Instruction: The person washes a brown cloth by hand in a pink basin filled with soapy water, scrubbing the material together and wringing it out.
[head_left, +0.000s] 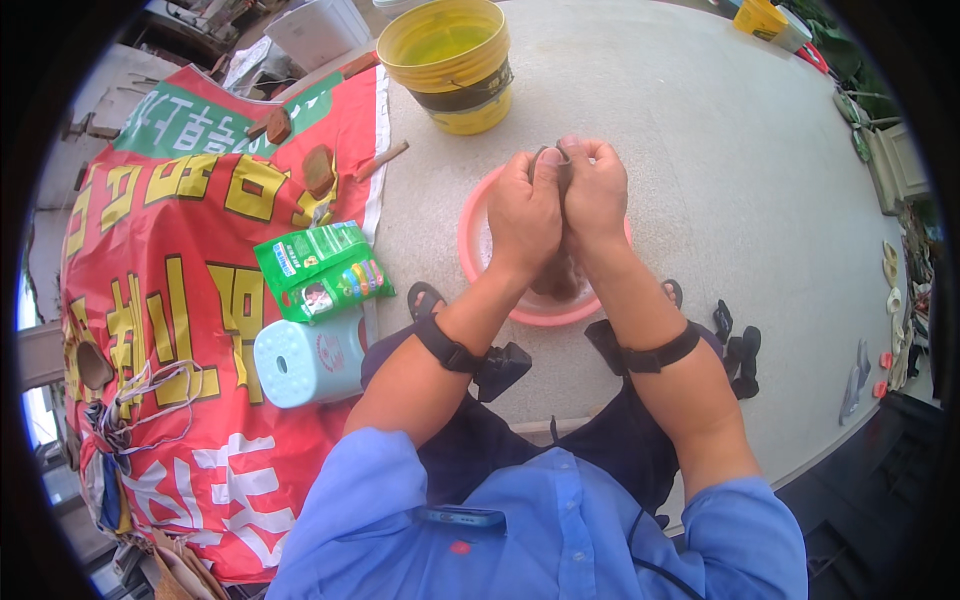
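Observation:
A wet, dark grey-brown cloth item (556, 276) hangs between my hands over a pink plastic basin (472, 247). My left hand (529, 206) grips its upper edge from the left side, thumb on top. Close against it, my right hand (596, 187) pinches the same edge with thumb and fingers. The lower end of the cloth hangs down within the basin, where whitish liquid shows around it. My wrists and forearms hide part of the basin and part of the cloth. What kind of garment or cloth it is, I cannot tell.
Beyond the basin stands a yellow bucket (469, 112) holding liquid. At left, a green plastic packet (322, 270) lies by a light blue stool (307, 364), near a red printed banner (180, 247) weighted with brick pieces (319, 170). Dark socks (746, 364) lie on the ground at right.

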